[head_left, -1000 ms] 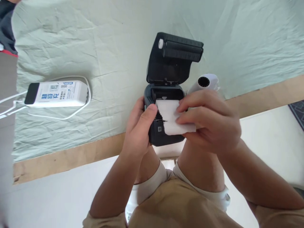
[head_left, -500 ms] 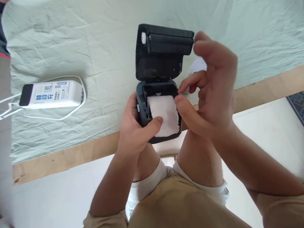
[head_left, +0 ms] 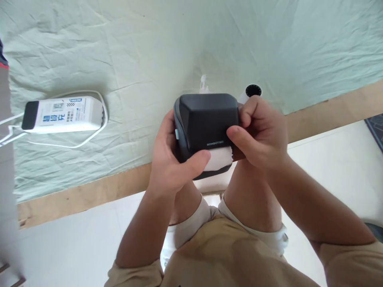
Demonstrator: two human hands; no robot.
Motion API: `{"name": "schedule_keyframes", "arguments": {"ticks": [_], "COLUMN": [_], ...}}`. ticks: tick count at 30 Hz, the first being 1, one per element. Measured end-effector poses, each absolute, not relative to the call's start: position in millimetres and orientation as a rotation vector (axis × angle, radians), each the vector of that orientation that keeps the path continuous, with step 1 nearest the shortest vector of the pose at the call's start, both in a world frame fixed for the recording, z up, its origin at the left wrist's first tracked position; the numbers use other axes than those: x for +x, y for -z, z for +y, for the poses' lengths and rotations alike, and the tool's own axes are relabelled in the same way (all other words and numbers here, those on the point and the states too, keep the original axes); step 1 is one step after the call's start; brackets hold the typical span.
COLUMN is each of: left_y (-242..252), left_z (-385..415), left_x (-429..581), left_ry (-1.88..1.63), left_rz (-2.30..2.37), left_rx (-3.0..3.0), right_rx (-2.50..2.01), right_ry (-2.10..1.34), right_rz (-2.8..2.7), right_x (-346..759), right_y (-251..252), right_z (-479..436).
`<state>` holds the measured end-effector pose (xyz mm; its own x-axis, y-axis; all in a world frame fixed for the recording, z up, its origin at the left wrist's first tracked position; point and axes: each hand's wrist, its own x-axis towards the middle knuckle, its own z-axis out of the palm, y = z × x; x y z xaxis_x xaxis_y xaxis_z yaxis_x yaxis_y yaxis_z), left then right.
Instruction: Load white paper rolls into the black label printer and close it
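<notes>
Gripping the black printer point(head_left: 212, 119) by its left side, the left hand point(head_left: 170, 161) is curled firmly about the body, thumb pressed on the white paper point(head_left: 220, 158) protruding at the near edge. The right hand point(head_left: 261, 133) is partly closed on the opposite side, thumb on the lid, fingers folded in. Lid lowered; latching cannot be determined. Printer held before the lap, above the table's wooden edge point(head_left: 83, 195). Just beyond the right hand: a white cylinder point(head_left: 244, 96). Well to the left, on green cloth point(head_left: 140, 59): a white block point(head_left: 66, 115), cable point(head_left: 105, 119) around it.
</notes>
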<state>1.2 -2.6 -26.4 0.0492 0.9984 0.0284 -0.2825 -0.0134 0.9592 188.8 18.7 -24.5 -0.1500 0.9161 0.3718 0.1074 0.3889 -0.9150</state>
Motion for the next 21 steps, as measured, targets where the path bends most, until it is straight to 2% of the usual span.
{"name": "schedule_keyframes", "arguments": {"ticks": [8,21], "left_y": [20,15], "left_z": [-4,-3], "left_x": [8,13], "left_ry": [-1.276,-1.345], "left_rz": [1.012,0.992], "left_rx": [0.879,0.792], "right_rx": [-1.112,-1.067], "right_ry": [-1.008,-0.925], "right_rz": [-1.668,-1.722], "right_x": [189,190], "right_y": [12,22], "right_z": [29,29]}}
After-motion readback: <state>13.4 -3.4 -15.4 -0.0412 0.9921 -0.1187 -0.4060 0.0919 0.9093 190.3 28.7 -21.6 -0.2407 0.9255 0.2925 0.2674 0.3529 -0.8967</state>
